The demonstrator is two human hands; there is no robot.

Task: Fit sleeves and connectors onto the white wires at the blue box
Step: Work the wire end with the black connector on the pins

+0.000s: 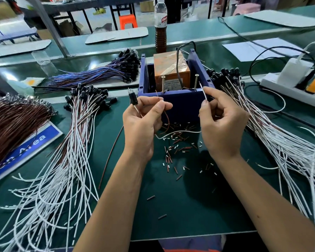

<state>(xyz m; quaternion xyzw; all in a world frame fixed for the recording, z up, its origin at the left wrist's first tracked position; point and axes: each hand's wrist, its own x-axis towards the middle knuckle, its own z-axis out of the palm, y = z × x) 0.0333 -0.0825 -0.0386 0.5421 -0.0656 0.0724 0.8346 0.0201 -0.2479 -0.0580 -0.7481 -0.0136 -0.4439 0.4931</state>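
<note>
I am watching both hands working just in front of the blue box, which is sitting on the green surface with an orange taped block and two upright screws inside it. The left hand is pinching a thin brown wire between thumb and forefinger, while its other fingers are curling round a black connector that is sticking up beside the box's left corner. The right hand is clamping its thumb and forefinger on the end of a white wire, whose tip is pointing up toward the box's front rim; the wire is looping down between the two hands.

Short cut sleeves, brown and white, are lying scattered on the surface below the hands. A bundle of white wires with black connectors is fanning out on the left, and a second such bundle on the right. Behind the box a bottle of brown liquid is standing, and a white power strip is lying at far right.
</note>
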